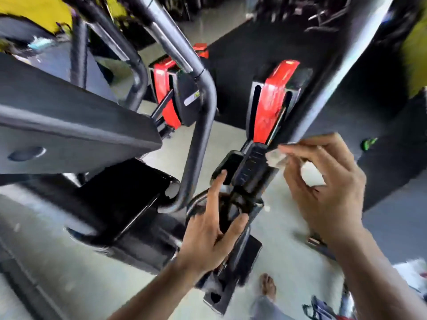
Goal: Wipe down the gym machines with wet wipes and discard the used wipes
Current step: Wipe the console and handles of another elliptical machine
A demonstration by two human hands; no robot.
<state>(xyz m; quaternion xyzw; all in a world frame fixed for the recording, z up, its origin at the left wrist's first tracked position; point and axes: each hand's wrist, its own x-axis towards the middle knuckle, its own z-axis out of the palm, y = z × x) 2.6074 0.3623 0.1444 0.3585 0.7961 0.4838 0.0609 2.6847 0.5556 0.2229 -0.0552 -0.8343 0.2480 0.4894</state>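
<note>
Right hand point(328, 190) pinches wet wipe point(276, 158); containers indiscernible.

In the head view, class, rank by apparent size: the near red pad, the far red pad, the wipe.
1. Near red pad
2. Far red pad, though distance shrinks it
3. Wipe, pinched in right-hand fingers

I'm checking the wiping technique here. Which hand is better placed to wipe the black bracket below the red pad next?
The right hand. It already pinches the wet wipe right beside the black bracket under the red pad. The left hand carries no wipe; its index finger only touches the machine.
</note>
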